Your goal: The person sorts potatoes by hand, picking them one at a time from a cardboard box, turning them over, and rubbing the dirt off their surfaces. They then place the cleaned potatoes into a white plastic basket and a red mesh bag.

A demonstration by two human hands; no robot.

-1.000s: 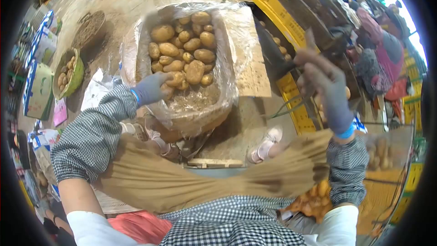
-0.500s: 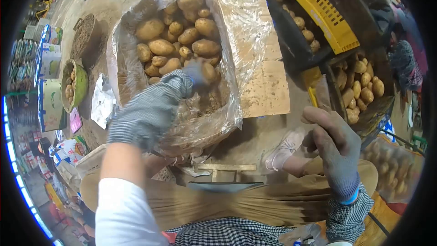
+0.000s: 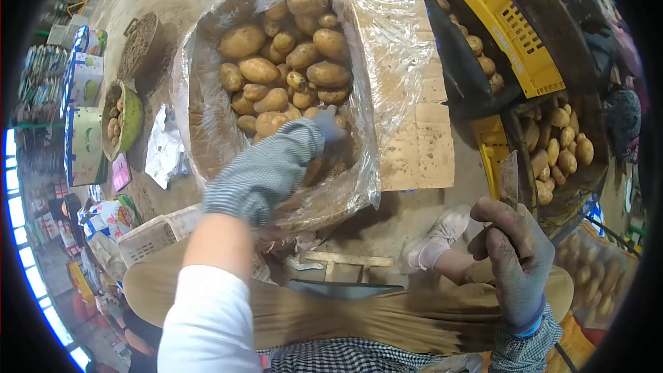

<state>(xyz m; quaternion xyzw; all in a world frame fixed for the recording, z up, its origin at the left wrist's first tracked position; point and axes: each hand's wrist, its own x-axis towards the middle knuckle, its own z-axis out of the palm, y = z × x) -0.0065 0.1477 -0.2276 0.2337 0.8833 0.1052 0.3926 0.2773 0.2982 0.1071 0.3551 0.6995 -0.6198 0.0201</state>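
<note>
My left hand [image 3: 327, 126], in a grey-blue glove below a checked sleeve cover, reaches into the plastic-lined cardboard box [image 3: 412, 141] at its near right side. It is next to the potatoes [image 3: 260, 70] piled there; blur and its angle hide the fingers. My right hand [image 3: 516, 259], in a soiled grey glove, is raised over my right knee with its fingers curled. A flat, dirty knife blade [image 3: 510, 178] points up from between them; the handle is hidden in the grip.
To the right are a yellow crate [image 3: 507, 34] and a dark crate of potatoes [image 3: 561, 145]. A net bag of potatoes [image 3: 594, 269] lies below. On the left stand a soil-filled basket [image 3: 140, 47] and a green bowl [image 3: 130, 124]. A small wooden stool [image 3: 349, 260] is between my legs.
My left hand has shifted slightly right and down within the box, over the potatoes. The right hand has turned a little, and the knife blade now shows. The whole view has shifted slightly.
</note>
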